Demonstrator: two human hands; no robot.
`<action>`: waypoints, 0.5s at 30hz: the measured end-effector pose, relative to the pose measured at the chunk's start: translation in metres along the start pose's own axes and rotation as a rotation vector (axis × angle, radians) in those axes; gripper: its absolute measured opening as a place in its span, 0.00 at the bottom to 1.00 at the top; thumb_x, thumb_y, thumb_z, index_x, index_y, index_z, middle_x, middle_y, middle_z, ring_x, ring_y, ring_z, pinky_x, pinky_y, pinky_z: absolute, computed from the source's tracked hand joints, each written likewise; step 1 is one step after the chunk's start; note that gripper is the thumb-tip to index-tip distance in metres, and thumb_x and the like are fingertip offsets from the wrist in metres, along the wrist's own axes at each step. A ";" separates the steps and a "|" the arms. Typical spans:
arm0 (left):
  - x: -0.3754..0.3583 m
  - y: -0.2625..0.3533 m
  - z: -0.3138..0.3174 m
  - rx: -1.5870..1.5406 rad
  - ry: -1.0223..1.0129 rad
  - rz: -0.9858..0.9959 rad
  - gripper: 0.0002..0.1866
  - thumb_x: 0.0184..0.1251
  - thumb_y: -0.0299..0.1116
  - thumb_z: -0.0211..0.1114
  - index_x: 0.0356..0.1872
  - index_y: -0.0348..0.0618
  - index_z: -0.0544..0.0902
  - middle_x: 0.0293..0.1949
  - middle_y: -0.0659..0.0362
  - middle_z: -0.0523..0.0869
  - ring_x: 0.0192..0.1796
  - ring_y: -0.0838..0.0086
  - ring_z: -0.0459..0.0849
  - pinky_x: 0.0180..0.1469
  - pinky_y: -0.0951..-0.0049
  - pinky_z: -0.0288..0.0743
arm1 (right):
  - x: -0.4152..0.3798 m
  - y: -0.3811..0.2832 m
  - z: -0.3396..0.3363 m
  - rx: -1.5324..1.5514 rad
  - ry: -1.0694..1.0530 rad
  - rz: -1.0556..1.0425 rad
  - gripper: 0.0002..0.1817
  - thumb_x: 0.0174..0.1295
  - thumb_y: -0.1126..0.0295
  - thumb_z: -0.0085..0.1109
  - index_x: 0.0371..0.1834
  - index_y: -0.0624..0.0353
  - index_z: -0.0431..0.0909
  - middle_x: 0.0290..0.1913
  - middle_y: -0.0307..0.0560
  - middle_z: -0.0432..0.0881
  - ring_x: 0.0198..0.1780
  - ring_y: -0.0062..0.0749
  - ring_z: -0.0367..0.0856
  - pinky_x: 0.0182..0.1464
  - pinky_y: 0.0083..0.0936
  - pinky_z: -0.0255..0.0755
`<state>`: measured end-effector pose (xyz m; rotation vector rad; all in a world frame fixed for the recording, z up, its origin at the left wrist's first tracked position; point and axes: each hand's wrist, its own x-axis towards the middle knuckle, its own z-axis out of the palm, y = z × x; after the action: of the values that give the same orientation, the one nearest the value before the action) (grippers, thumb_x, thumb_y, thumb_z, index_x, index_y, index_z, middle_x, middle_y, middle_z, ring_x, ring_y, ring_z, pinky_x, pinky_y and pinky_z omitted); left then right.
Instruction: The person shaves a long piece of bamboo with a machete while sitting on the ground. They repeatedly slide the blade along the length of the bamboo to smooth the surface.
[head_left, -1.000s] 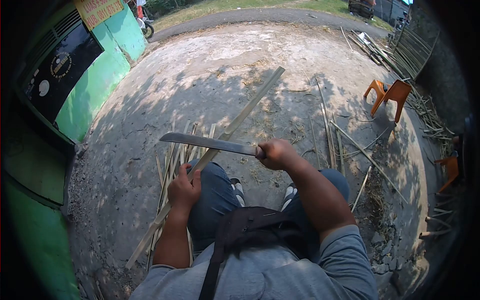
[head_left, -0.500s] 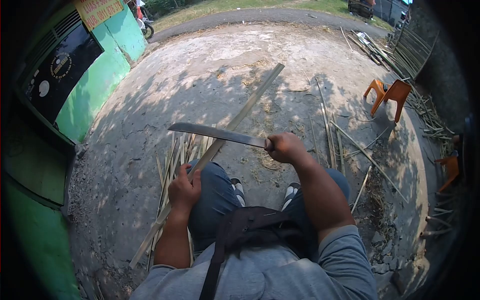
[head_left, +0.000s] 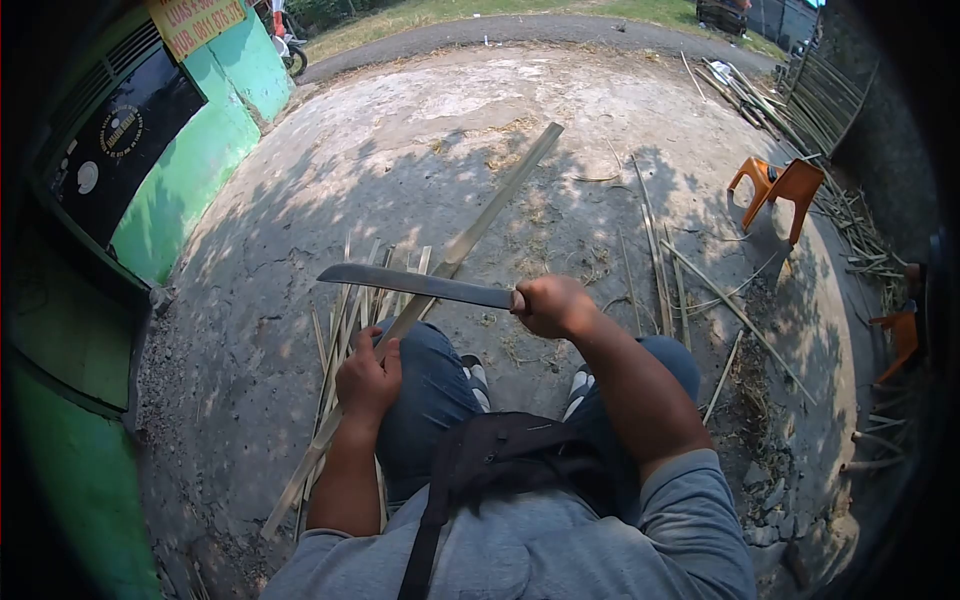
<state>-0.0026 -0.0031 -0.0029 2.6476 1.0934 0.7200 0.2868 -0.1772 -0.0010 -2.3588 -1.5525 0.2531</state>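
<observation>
My left hand (head_left: pixel 368 377) is closed around a long split bamboo strip (head_left: pixel 497 203), which slants from beside my left hip up to the far right. My right hand (head_left: pixel 553 306) grips the short handle of a machete (head_left: pixel 420 284). Its long dark blade points left and lies across the strip, a little beyond my left hand. Several thinner bamboo slats (head_left: pixel 335 350) lie in a bundle on the ground beside my left leg, partly hidden by my arm and knee.
Loose bamboo strips (head_left: pixel 738 316) lie on the concrete to the right. An orange plastic chair (head_left: pixel 780 190) stands at the far right, near a heap of bamboo (head_left: pixel 745 100). A green wall (head_left: pixel 190 200) runs along the left. Dry shavings litter the ground ahead.
The machete has slid along the strip toward me and slightly left, with my right hand following. My left hand has stayed nearly in place on the strip.
</observation>
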 end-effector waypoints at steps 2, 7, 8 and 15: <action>0.000 0.001 -0.001 0.018 -0.008 -0.001 0.21 0.78 0.51 0.61 0.58 0.46 0.81 0.29 0.44 0.90 0.35 0.42 0.91 0.38 0.44 0.81 | 0.000 0.001 0.000 -0.039 -0.021 0.011 0.12 0.70 0.56 0.60 0.40 0.50 0.87 0.38 0.54 0.90 0.43 0.56 0.90 0.46 0.49 0.84; 0.000 0.003 -0.004 -0.004 -0.008 -0.006 0.20 0.78 0.51 0.61 0.57 0.46 0.81 0.28 0.43 0.89 0.37 0.40 0.90 0.41 0.43 0.81 | 0.007 0.021 0.001 0.003 0.017 0.076 0.10 0.67 0.58 0.61 0.40 0.49 0.88 0.40 0.54 0.90 0.46 0.55 0.90 0.49 0.49 0.83; 0.000 0.003 -0.004 -0.008 -0.013 -0.014 0.20 0.78 0.51 0.61 0.57 0.47 0.81 0.28 0.43 0.89 0.37 0.40 0.90 0.41 0.43 0.81 | 0.009 0.027 0.002 0.027 0.047 0.129 0.10 0.67 0.58 0.60 0.41 0.48 0.88 0.40 0.54 0.90 0.46 0.55 0.90 0.49 0.49 0.83; 0.000 -0.003 0.001 0.013 0.018 0.019 0.20 0.78 0.51 0.61 0.58 0.48 0.80 0.27 0.44 0.89 0.35 0.39 0.90 0.39 0.43 0.81 | 0.000 0.038 -0.010 0.181 0.082 0.296 0.12 0.66 0.58 0.64 0.46 0.48 0.90 0.44 0.53 0.90 0.49 0.54 0.89 0.53 0.47 0.82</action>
<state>-0.0038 -0.0014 -0.0047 2.6713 1.0822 0.7446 0.3229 -0.1929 -0.0053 -2.4133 -1.0915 0.3415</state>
